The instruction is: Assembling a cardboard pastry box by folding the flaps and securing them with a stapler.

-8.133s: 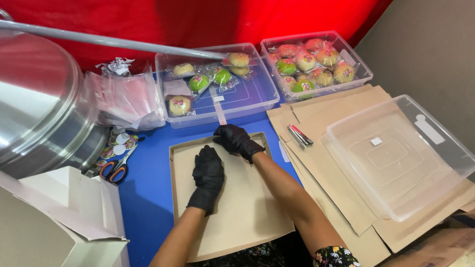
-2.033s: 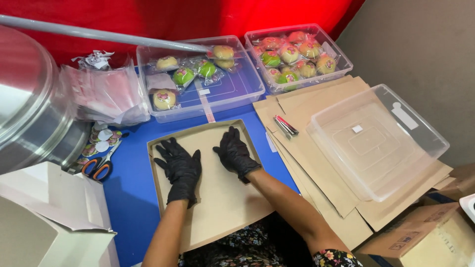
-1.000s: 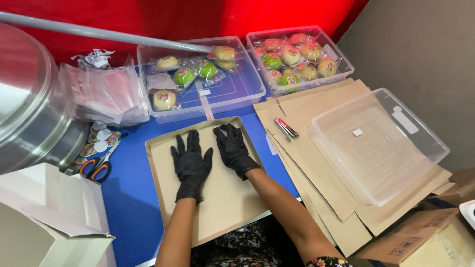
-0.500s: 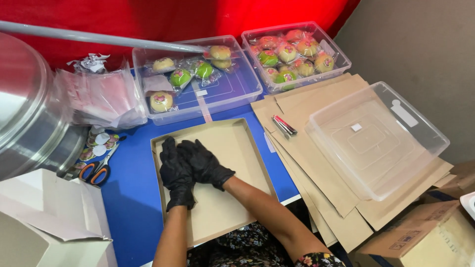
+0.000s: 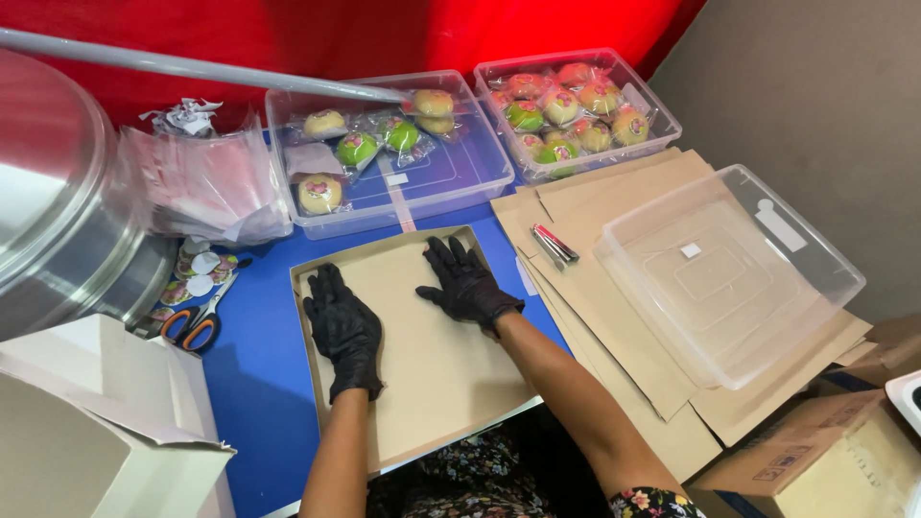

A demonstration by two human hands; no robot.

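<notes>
A shallow brown cardboard tray point(image 5: 422, 388) lies on the blue table in front of me. My left hand point(image 5: 342, 326), in a black glove, rests flat on the tray's floor near its left wall, fingers spread. My right hand point(image 5: 467, 281), also gloved in black, presses flat on the floor toward the tray's far right corner. Neither hand holds anything.
Two clear plastic bins of wrapped round pastries point(image 5: 384, 153) point(image 5: 571, 105) stand at the back. A stack of flat cardboard sheets point(image 5: 614, 317) with an upturned clear lid point(image 5: 720, 269) lies right. Scissors point(image 5: 197, 321), stickers, a bag stack point(image 5: 206, 187), a white box point(image 5: 106, 422) and a metal drum point(image 5: 58, 221) sit left.
Both hands were close together at the tray's left half; they have spread apart, the right hand sliding toward the far right corner, the left staying near the left wall.
</notes>
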